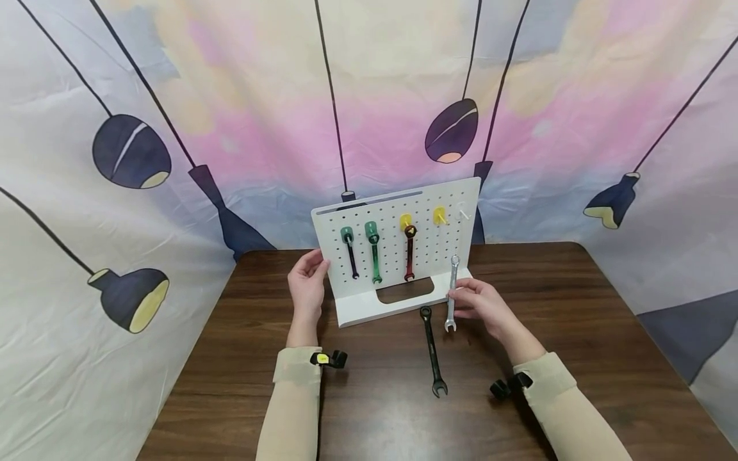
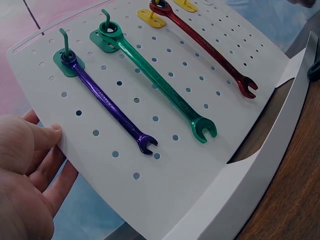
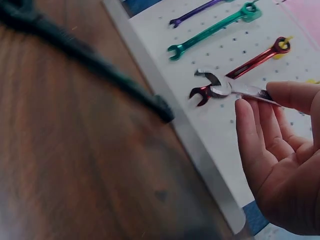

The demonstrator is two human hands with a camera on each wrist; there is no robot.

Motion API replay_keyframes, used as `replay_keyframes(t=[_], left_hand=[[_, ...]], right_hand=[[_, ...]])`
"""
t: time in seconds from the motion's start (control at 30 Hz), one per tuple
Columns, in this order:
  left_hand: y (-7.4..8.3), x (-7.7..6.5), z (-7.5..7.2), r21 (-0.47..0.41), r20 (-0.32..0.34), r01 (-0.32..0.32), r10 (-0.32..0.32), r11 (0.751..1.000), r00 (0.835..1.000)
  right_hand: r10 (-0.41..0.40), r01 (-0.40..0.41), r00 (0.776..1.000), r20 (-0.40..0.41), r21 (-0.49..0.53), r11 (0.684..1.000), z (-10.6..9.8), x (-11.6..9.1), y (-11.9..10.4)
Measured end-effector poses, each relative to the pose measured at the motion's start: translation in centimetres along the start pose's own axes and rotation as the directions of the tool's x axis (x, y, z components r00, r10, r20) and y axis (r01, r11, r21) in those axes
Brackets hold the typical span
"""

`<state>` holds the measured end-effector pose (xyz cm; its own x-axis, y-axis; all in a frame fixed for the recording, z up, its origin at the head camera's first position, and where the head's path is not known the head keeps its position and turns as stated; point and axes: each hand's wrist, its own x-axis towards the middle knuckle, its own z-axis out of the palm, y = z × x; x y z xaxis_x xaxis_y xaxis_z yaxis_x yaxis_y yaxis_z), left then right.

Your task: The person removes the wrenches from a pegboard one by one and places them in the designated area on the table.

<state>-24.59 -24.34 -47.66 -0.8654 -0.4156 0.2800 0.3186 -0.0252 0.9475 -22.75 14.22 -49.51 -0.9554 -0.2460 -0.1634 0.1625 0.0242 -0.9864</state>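
The silver wrench (image 1: pixel 453 276) is in your right hand (image 1: pixel 481 304), pinched between thumb and fingers, in front of the white pegboard (image 1: pixel 359 305) at about 4 o'clock from the board's middle in the head view; its ring end points to 12 and its open end to 6. Your left hand (image 1: pixel 307 288) pinches the board's edge at about 8 o'clock, thumb on the front face. The bare yellow hook (image 1: pixel 441 216) and clear hook (image 1: pixel 463 212) sit near 2 o'clock; if the wrench is meant for one of them, your likeliest trouble is the ring missing a thin peg because the tool turns in so light a pinch. Pushing hard at that side could skid or twist the board, since your other hand steadies only the opposite edge. Watch the red wrench (image 1: pixel 410 253), near the middle: in the right wrist view the silver open end overlaps it in line of sight, though the head view shows them apart, and a sideways swing might knock it off its hook. The black wrench (image 1: pixel 432 349) lies on the table (image 1: pixel 380 397) at 5 o'clock, its ring end close to the board's base, where a low sweep of your hand could catch it.
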Motion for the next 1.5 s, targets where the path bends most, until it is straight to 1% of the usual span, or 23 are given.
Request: replay_keyframes(t=[0.1, 0.27, 0.37, 0.53, 0.7, 0.87, 1.17, 1.37, 1.5], left_hand=[[-0.1, -0.1, -0.1, 0.012, -0.004, 0.004, -0.004, 1.0, 1.0], [-0.2, -0.3, -0.2, 0.016, -0.009, 0.018, -0.018, 1.0, 1.0], [-0.2, -0.3, -0.2, 0.019, -0.003, 0.016, -0.016, 1.0, 1.0], [0.0, 0.0, 0.0, 0.019, 0.002, -0.012, 0.012, 1.0, 1.0], [0.2, -0.1, -0.1, 0.021, -0.006, -0.008, 0.008, 1.0, 1.0], [0.2, 0.1, 0.1, 0.029, -0.003, -0.005, 0.005, 1.0, 1.0], [0.0, 0.1, 0.1, 0.021, -0.008, -0.018, 0.018, 1.0, 1.0], [-0.1, 0.2, 0.1, 0.016, 0.001, -0.024, 0.024, 1.0, 1.0], [-0.1, 0.2, 0.1, 0.011, -0.001, -0.028, 0.028, 1.0, 1.0]], right_hand=[[0.038, -0.036, 0.999, 0.039, -0.047, 0.998, -0.2, -0.4, 0.8], [0.082, -0.072, 0.99, 0.113, -0.09, 0.993, 0.0, -1.0, 2.0], [0.095, -0.08, 0.984, 0.148, -0.107, 0.991, 0.0, -1.3, 2.5], [0.105, -0.083, 0.976, 0.189, -0.12, 0.989, 0.1, -1.7, 2.9], [0.128, -0.096, 0.966, 0.223, -0.15, 0.984, 0.4, -2.2, 3.2], [0.129, -0.09, 0.964, 0.235, -0.169, 0.981, 0.6, -2.4, 3.2], [0.135, -0.1, 0.958, 0.251, -0.146, 0.984, 0.6, -2.8, 3.4], [0.132, -0.099, 0.96, 0.247, -0.141, 0.985, 0.6, -3.1, 3.4], [0.143, -0.112, 0.96, 0.242, -0.14, 0.984, 0.5, -3.3, 3.5]])
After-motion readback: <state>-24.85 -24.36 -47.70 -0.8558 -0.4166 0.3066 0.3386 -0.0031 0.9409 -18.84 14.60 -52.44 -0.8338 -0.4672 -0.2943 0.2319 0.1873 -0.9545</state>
